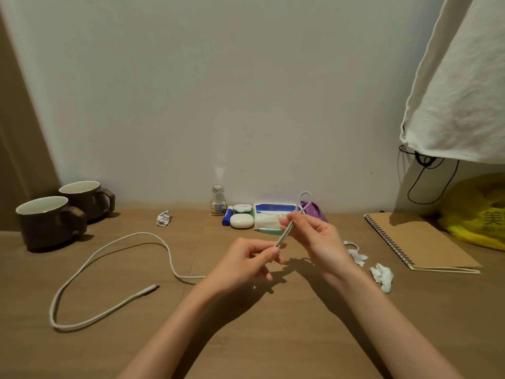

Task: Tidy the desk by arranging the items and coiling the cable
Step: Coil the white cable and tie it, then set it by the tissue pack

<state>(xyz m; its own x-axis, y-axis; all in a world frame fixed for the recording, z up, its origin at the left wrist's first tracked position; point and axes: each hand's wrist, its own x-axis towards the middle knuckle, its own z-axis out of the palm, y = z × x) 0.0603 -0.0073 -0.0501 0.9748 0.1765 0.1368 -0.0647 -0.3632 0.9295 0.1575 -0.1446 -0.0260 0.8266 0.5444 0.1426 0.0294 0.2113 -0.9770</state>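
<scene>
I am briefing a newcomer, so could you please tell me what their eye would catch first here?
Most likely the centre, where the left hand and right hand pinch a doubled stretch of white cable above the desk, its rest snaking across the wood to the left. Next, the two brown mugs at far left and the spiral notebook on the right.

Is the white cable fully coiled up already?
No, most of the cable lies in a loose loop on the desk; the left hand and right hand pinch only a folded end.
</scene>
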